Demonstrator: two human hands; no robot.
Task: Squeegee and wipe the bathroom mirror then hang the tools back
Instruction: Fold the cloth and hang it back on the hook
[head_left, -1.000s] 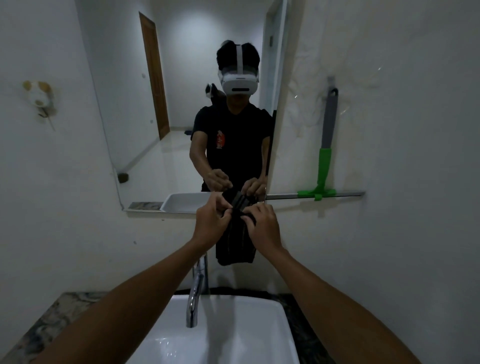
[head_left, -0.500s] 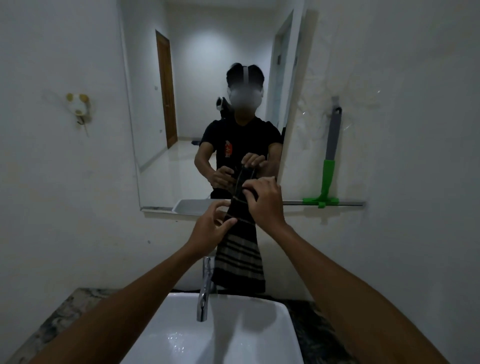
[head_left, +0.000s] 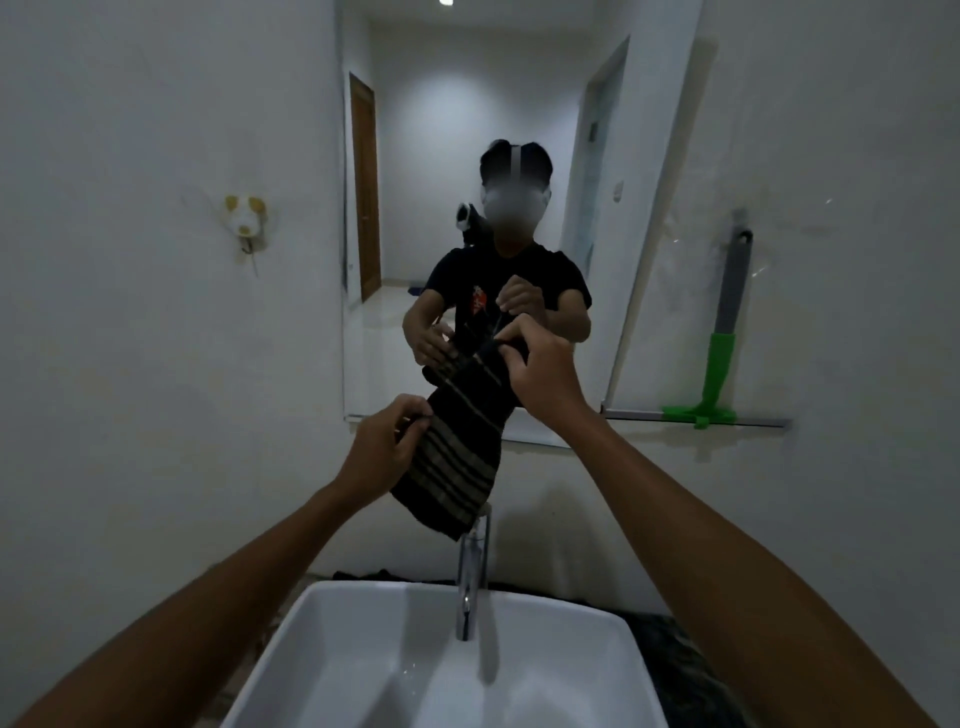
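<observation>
Before the mirror (head_left: 415, 208), both hands' fingers pinch the striped cloth (head_left: 457, 452): right hand (head_left: 540, 374) its top, left hand (head_left: 382, 447) its side.

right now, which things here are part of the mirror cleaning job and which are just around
Part of the job:
- dark striped cloth, held by left hand and right hand
- frameless wall mirror
- green and grey squeegee, hanging on the right wall

Just around:
- white rectangular sink
- chrome tap
- small white and yellow wall hook
</observation>
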